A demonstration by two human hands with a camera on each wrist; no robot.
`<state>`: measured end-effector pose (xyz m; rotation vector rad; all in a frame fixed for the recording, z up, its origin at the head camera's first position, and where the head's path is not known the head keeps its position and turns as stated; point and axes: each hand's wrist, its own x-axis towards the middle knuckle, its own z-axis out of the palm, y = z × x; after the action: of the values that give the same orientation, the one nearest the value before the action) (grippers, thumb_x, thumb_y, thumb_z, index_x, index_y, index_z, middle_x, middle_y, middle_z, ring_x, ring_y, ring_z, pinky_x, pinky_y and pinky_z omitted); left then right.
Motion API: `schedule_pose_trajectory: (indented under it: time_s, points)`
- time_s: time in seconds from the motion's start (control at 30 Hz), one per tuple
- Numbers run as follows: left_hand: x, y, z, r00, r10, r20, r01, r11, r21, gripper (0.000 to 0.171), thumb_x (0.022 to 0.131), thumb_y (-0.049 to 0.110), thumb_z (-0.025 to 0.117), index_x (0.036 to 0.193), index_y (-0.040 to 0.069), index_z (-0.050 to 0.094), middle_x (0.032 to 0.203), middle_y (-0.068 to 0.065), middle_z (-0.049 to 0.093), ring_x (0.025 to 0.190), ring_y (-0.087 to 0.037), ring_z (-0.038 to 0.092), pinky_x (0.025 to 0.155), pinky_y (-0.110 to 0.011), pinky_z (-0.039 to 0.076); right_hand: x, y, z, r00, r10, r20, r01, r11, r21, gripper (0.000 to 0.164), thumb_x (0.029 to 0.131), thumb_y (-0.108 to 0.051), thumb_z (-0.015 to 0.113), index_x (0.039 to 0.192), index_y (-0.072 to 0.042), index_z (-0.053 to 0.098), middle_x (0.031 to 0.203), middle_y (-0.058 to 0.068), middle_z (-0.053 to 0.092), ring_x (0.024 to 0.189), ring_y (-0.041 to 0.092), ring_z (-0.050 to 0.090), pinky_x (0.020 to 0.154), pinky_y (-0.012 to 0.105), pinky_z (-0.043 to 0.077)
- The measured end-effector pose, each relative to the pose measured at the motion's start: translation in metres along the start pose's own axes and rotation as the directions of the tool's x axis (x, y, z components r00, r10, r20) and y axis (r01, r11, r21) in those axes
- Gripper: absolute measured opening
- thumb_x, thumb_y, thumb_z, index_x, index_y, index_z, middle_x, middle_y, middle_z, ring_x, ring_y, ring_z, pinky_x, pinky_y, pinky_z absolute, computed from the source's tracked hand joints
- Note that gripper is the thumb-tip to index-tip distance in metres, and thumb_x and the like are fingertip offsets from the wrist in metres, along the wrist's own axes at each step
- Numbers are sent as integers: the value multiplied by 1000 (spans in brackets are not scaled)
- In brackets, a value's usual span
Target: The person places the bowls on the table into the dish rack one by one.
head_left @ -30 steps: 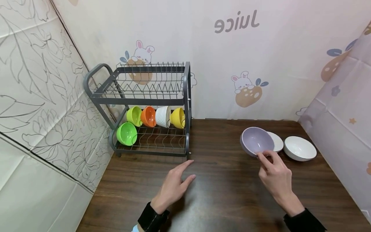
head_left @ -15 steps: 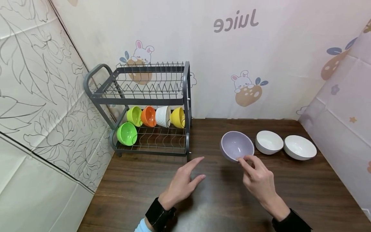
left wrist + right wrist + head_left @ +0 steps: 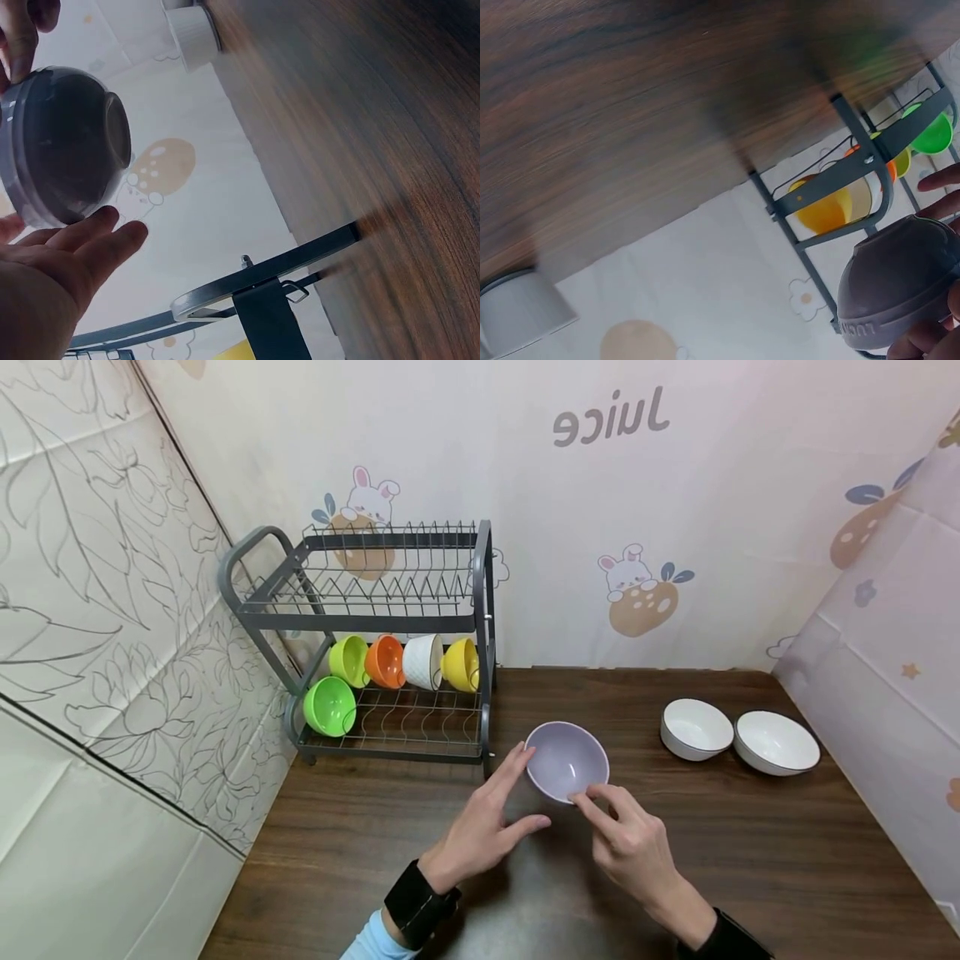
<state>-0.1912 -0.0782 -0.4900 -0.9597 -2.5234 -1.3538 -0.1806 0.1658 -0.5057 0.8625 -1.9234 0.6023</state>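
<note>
A purple bowl [image 3: 567,760] is held in the air over the table, its mouth tilted toward the head camera. My right hand [image 3: 633,843] pinches the bowl's near rim between thumb and fingers. My left hand [image 3: 483,827] has its fingers extended, the fingertips right at the bowl's left side. In the left wrist view the underside and foot ring of the bowl [image 3: 67,146] show above the left fingers. Raised lettering marks the outside of the bowl [image 3: 900,281] in the right wrist view.
A two-tier dark grey dish rack [image 3: 360,622] stands at the left. Its lower tier holds a green bowl [image 3: 330,706] in front and lime, orange [image 3: 385,662], white and yellow [image 3: 460,665] bowls behind. Two white bowls [image 3: 696,731] sit at the right on the wooden table [image 3: 750,843].
My right hand has carried the purple bowl left, away from the white bowls and toward the rack. The left hand has moved right to meet it.
</note>
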Motion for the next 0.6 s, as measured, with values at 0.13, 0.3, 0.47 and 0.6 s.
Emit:
schedule_pose_trajectory:
  time_s: [0.13, 0.3, 0.47, 0.6]
  points:
    - [0, -1, -1, 1000, -2, 6, 3, 1000, -11, 86, 99, 30, 76, 168, 21, 26, 174, -10, 18, 151, -29, 37, 114, -52, 44, 0, -6, 6, 1000, -11, -10, 12, 999, 31, 38, 94, -5, 44, 101, -4, 81, 97, 12, 67, 68, 21, 58, 47, 29, 46]
    - [0, -6, -1, 999, 20, -38, -21, 999, -39, 91, 94, 26, 82, 168, 21, 28, 174, -10, 17, 152, -30, 36, 114, -50, 44, 1, -14, 12, 999, -31, -37, 34, 997, 63, 37, 95, -3, 43, 100, -3, 80, 96, 13, 66, 66, 19, 56, 46, 24, 44]
    - [1, -14, -1, 986, 90, -137, -101, 992, -72, 99, 82, 19, 92, 164, 17, 37, 172, -11, 24, 150, -33, 39, 112, -48, 46, 4, -22, 17, 997, -44, -59, 50, 993, 103, 36, 97, -3, 44, 99, -2, 80, 94, 12, 66, 63, 16, 56, 46, 21, 45]
    - [3, -18, -2, 970, 152, -192, -164, 985, -50, 105, 71, 15, 99, 160, 10, 43, 170, -14, 29, 149, -35, 41, 110, -46, 48, 8, -25, 19, 996, -57, -72, 66, 988, 136, 34, 96, -1, 45, 100, -2, 79, 93, 11, 66, 64, 16, 57, 47, 22, 47]
